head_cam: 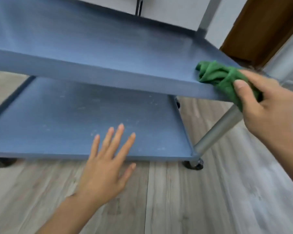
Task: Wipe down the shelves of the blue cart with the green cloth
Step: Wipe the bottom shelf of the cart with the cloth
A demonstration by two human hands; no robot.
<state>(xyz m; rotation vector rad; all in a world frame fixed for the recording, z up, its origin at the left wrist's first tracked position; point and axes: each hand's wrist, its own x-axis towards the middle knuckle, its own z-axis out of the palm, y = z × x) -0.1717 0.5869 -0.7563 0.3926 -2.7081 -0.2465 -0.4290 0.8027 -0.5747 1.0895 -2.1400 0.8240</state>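
Observation:
The blue cart fills the upper left of the view, with an upper shelf (98,48) and a lower shelf (66,119) that shows pale specks. A bunched green cloth (214,76) lies on the front right corner of the upper shelf. My right hand (267,107) grips the cloth, with the thumb pressed on top of it. Fingers spread and straight, my left hand (107,159) hovers at the front edge of the lower shelf; whether it touches the shelf I cannot tell.
A grey metal leg (216,132) runs down from the cart's right front corner to a black caster (193,164). Another grey post (206,14) rises at the back right. Pale wood-look flooring (193,200) lies below, and a brown door frame (260,27) stands at the upper right.

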